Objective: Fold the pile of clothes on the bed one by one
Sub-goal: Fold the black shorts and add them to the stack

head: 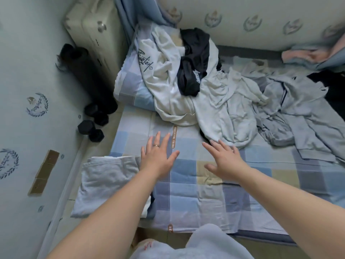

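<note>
Looking down from the head camera, we see 2 bare arms stretched over a bed (214, 193) with a checked sheet in blue, grey and beige squares. Our left hand (156, 156) is flat and low over the sheet, fingers spread apart and holding nothing, with a ring on 1 finger. Our right hand (225, 161) is also spread, palm down, fingers apart and empty; its fingertips are just beside the near edge of the pile of clothes (205, 90), but we cannot tell if they touch it. The pile lies at the far side of the bed, partly on a checked pillow (128, 85): a white shirt (164, 71) with dark script lettering, a black garment (194, 60) on top of it, a pale hooded top (231, 113), and a grey garment (308, 118) to the right. A folded light grey piece (104, 182) lies at the left edge of the bed, just beside our left wrist. On the floor near the wall stand black dumbbells (91, 128).
</note>
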Demonstrator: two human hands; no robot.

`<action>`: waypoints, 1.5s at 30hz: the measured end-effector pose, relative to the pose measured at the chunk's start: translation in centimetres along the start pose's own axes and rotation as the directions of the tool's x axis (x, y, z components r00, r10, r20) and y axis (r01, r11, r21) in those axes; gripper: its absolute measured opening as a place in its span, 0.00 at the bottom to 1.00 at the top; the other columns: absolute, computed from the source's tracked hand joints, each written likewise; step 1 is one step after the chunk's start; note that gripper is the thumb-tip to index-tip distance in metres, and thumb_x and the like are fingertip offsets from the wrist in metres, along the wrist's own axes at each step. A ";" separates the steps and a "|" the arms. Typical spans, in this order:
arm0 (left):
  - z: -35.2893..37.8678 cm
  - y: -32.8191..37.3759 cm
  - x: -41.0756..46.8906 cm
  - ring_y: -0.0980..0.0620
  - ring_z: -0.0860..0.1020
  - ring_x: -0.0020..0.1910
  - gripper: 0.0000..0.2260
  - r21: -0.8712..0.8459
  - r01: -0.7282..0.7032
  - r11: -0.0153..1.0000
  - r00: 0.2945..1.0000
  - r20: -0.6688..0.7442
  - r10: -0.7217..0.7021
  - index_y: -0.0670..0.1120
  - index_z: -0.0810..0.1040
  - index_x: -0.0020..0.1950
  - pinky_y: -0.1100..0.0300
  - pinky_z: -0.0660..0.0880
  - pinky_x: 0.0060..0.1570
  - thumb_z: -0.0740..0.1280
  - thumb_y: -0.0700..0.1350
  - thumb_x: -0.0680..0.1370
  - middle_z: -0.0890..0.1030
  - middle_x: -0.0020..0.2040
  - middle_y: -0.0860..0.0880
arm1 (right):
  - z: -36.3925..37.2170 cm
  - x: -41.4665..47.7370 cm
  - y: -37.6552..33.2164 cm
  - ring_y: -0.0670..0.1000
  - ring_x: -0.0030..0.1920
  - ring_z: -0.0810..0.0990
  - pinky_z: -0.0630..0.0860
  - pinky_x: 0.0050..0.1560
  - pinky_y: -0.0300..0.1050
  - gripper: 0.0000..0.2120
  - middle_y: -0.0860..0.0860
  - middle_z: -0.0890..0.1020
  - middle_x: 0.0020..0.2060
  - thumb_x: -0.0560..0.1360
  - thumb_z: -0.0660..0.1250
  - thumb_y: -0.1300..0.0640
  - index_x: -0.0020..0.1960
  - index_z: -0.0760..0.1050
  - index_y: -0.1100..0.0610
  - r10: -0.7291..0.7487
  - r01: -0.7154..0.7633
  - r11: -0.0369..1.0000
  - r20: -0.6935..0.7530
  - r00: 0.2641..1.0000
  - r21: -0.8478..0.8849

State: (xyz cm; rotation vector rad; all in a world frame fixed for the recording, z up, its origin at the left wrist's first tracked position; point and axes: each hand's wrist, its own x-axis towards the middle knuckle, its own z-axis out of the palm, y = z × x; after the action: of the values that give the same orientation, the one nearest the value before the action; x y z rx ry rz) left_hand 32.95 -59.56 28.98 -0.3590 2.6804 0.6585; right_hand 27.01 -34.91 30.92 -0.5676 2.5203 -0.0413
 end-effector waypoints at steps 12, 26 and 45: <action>0.7 19.4 7.3 0.47 0.45 0.81 0.31 0.038 -0.115 0.993 0.991 -0.065 0.117 0.60 0.50 0.82 0.41 0.48 0.78 0.56 0.65 0.81 0.46 0.83 0.51 | -9.6 -1.9 16.9 0.53 0.81 0.43 0.45 0.78 0.64 0.36 0.46 0.47 0.82 0.80 0.60 0.40 0.82 0.44 0.41 0.036 -0.030 0.998 -0.105 0.994 0.055; 4.8 14.6 37.2 0.47 0.47 0.81 0.33 -0.039 -0.072 0.997 0.990 -0.126 0.066 0.58 0.53 0.82 0.47 0.50 0.77 0.64 0.60 0.80 0.49 0.83 0.50 | -4.9 24.7 22.4 0.53 0.81 0.44 0.48 0.78 0.60 0.38 0.44 0.47 0.82 0.80 0.59 0.38 0.81 0.40 0.39 0.150 -0.137 0.985 -0.122 0.981 0.107; 11.7 4.1 58.4 0.40 0.75 0.51 0.08 -0.532 0.074 0.843 0.997 0.015 -0.078 0.40 0.72 0.55 0.50 0.73 0.55 0.61 0.45 0.83 0.79 0.47 0.43 | -4.2 60.8 18.6 0.51 0.77 0.62 0.61 0.65 0.36 0.33 0.46 0.59 0.80 0.82 0.60 0.56 0.81 0.51 0.40 0.040 -0.057 0.880 0.048 0.998 0.472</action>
State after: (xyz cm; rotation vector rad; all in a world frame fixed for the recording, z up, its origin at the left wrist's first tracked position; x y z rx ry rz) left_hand -17.90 -59.56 -2.21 -0.6042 2.4273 1.3811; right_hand -28.58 -42.94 0.75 -0.2982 2.3616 -0.6074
